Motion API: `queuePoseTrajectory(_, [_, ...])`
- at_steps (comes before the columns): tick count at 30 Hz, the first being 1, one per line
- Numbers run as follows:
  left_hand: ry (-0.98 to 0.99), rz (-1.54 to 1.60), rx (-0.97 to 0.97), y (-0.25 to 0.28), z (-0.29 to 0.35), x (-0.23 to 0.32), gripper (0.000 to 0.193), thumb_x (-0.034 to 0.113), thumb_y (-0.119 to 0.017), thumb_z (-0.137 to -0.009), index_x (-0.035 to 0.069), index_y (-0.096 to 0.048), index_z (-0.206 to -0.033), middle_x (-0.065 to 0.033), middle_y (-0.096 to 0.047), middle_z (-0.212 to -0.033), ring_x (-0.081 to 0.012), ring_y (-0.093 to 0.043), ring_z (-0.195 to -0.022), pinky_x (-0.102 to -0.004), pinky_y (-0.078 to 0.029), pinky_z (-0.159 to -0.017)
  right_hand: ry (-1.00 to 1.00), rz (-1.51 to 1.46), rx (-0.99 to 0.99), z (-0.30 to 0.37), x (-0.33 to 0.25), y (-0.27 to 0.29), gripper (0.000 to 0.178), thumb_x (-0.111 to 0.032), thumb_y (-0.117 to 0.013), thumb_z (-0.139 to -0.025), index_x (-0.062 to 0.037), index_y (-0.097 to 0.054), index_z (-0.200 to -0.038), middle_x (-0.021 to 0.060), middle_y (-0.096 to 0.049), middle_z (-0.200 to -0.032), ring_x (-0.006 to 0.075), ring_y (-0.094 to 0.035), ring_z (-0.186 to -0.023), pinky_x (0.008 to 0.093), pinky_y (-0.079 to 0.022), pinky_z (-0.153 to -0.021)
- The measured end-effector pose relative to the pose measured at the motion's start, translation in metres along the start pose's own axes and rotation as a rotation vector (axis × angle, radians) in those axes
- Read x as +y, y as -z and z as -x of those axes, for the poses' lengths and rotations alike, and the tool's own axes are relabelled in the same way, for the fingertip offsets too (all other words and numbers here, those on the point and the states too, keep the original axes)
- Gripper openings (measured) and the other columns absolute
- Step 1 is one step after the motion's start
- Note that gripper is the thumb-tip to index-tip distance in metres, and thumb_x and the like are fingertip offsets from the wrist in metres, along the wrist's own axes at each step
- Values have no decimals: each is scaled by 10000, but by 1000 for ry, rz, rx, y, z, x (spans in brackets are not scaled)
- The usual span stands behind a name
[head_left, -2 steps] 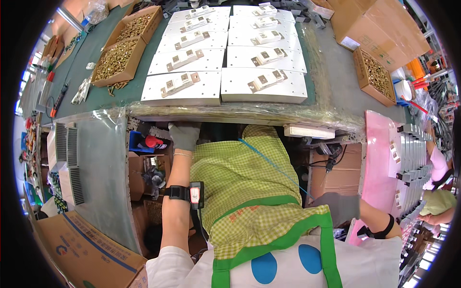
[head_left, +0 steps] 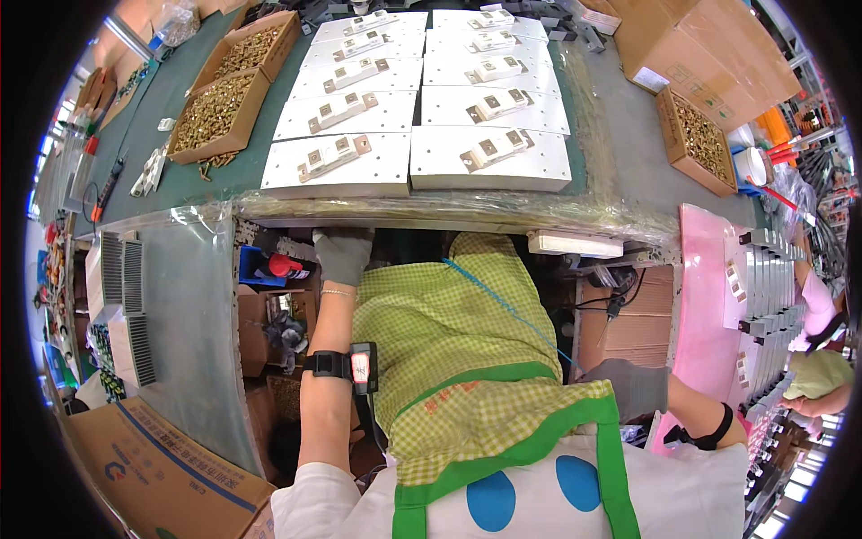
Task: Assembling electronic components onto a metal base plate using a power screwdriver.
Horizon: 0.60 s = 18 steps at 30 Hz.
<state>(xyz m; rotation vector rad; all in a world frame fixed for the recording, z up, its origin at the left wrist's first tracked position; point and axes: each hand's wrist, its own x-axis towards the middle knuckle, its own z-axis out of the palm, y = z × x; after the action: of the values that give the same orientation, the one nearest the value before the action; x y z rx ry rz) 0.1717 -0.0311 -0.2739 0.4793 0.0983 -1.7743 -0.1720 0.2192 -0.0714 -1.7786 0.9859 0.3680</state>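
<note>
My left hand point(head_left: 344, 258), in a grey glove, reaches to the underside of the bench's front edge; its fingers are hidden there. Down at my right side, my gloved right hand point(head_left: 631, 388) has its fingers closed at the end of a thin blue cord point(head_left: 503, 305). This cord runs slantwise and nearly straight across the green checked apron point(head_left: 449, 314) on my lap. Above my hands, two columns of white metal plates point(head_left: 489, 166) lie on the bench. Each plate carries a pale block-shaped module point(head_left: 334, 157) with metal tabs, set at a slant.
Cardboard trays of brass-coloured fasteners point(head_left: 213, 117) stand at the left, another tray point(head_left: 696, 135) at the right beside a large carton point(head_left: 709, 58). Under the bench are a blue bin point(head_left: 260, 267) and a white bar point(head_left: 575, 243). Finned heat sinks point(head_left: 135, 305) stand left. Another person's arm point(head_left: 815, 301) shows far right.
</note>
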Motion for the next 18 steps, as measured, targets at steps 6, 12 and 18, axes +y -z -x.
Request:
queuePoseTrajectory(6, [-16,-139,209,-1,12,-2,571,498,-263,-874,48,-392,-1202,-141,-429,-1199,-281,-410,-1124,-482,-322,-968,-165,-237,52,5,33,22,412,-456,-633,-720,-83,-651,-895,102,-645,-821,222,-616,-718,334,-459,-638])
queuePoseTrajectory(12, [-11,-143,296,24,17,-8,571,529,-233,-876,56,-483,-1076,-96,-495,-992,-230,-477,-956,-407,-398,-862,-288,-1008,733,-72,70,3,241,-255,-590,-811,-16,-620,-794,2,-514,-582,93,-479,-537,227,-417,-563])
queuePoseTrajectory(18, [23,-66,210,20,34,-6,536,527,-214,-892,72,-491,-947,-51,-477,-743,-198,-460,-704,-364,-398,-731,-192,-1537,678,-192,65,8,246,-258,-554,-854,-28,-587,-774,-26,-489,-570,66,-397,-461,242,-448,-582])
